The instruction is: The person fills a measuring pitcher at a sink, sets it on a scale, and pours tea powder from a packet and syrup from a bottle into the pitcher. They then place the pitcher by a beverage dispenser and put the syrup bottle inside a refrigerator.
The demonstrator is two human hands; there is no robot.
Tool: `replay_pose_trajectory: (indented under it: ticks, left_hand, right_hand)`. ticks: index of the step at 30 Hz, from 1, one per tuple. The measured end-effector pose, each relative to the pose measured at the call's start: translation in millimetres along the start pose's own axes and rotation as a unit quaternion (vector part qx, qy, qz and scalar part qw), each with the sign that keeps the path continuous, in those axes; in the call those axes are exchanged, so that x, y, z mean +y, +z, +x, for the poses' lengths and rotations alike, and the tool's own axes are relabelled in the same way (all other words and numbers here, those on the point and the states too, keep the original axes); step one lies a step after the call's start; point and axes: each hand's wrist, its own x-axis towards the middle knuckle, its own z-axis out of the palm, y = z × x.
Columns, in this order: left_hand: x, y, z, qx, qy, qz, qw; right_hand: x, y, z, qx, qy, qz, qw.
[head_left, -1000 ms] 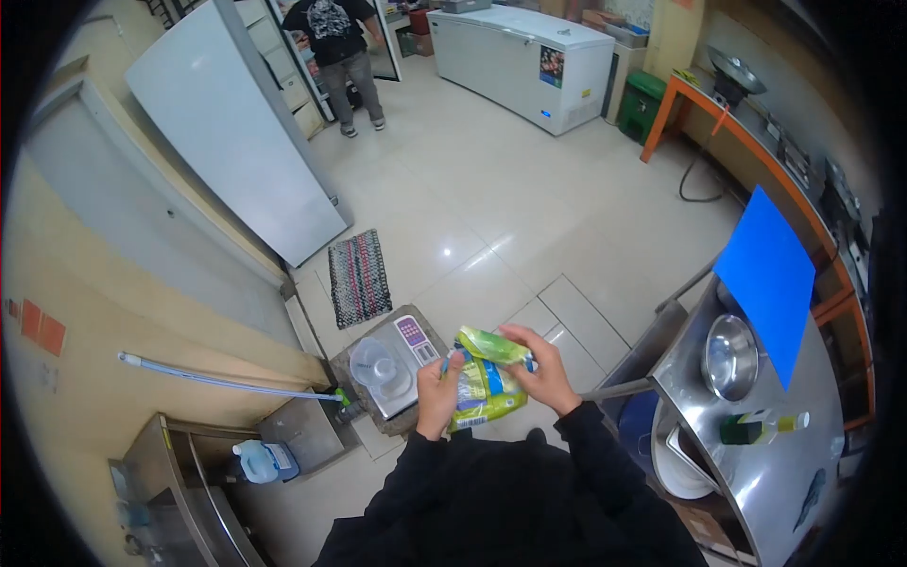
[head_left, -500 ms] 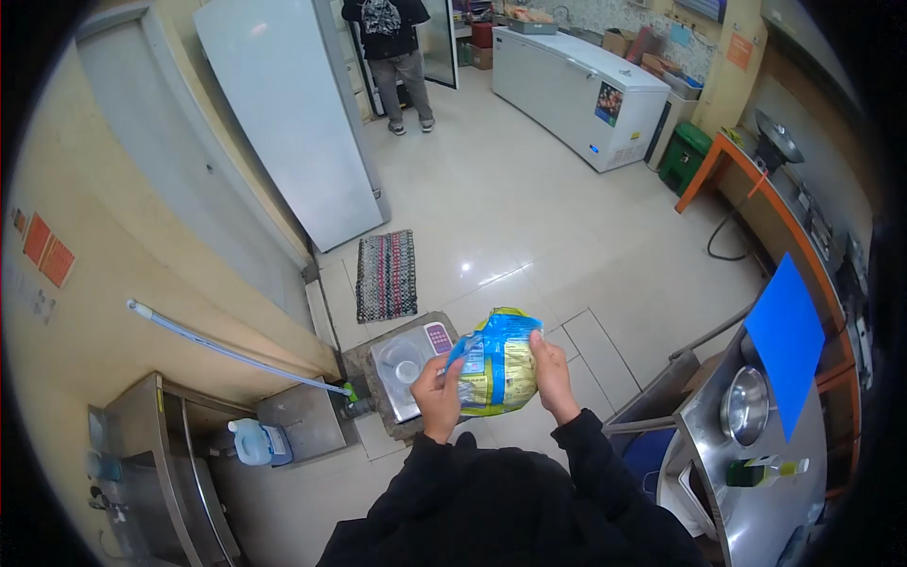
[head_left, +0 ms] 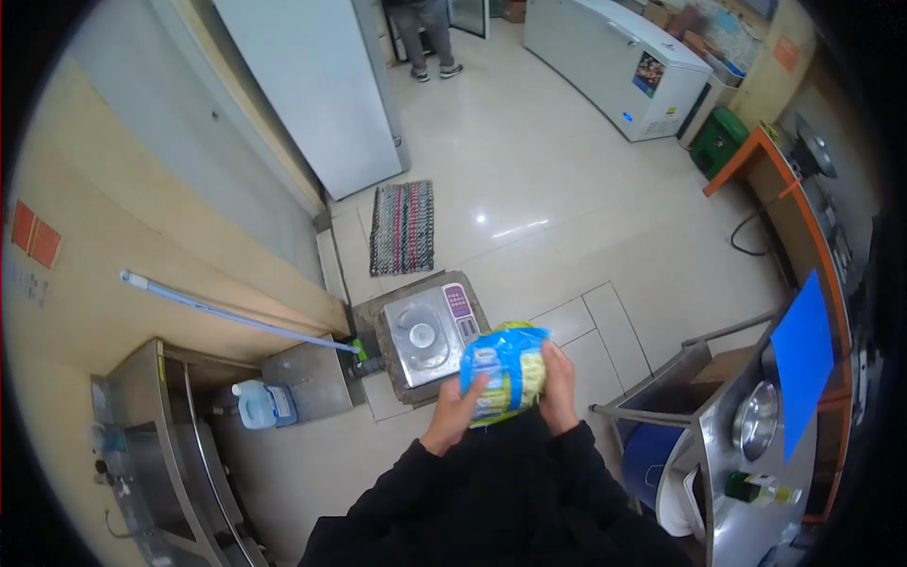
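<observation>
A crinkled blue and yellow-green plastic packet (head_left: pixel 505 373) is held between my two hands, in front of my body. My left hand (head_left: pixel 455 413) grips its left side with the thumb on the front. At the right edge, my right hand (head_left: pixel 559 386) closes round the packet; some of its fingers are hidden behind it. Just beyond and to the left, a digital scale (head_left: pixel 425 335) with a purple keypad sits on a grey stone-like block (head_left: pixel 399 386). A small clear round container (head_left: pixel 422 335) rests on the scale's plate.
On the right stands a steel table (head_left: pixel 727 454) with a metal bowl (head_left: pixel 756 420), a green bottle (head_left: pixel 756 489) and a blue sheet (head_left: pixel 803 364). At left are a blue jug (head_left: pixel 265 404) and a leaning pole (head_left: pixel 236 317). A woven mat (head_left: pixel 402 227) lies ahead; a person (head_left: pixel 422 38) stands beyond.
The packet has come lower and closer to my body, turned in my hands. My view has tipped down, so the scale shows more fully.
</observation>
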Motion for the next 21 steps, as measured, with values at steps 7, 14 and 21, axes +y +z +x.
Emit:
replay_pose_trajectory:
  ticks: [7, 14, 21]
  left_hand:
    - [-36, 36, 42, -0.001, -0.156, -0.191, 0.969]
    - [-83, 13, 99, 0.158, -0.161, -0.241, 0.944]
    - [-111, -88, 156, 0.263, -0.133, -0.237, 0.926]
  right_hand:
    - [58, -126, 9, -0.038, 0.114, 0.271, 0.955]
    - [95, -105, 23, -0.106, 0.264, 0.284, 0.916]
    - [125, -56, 65, -0.139, 0.221, 0.004, 0.965]
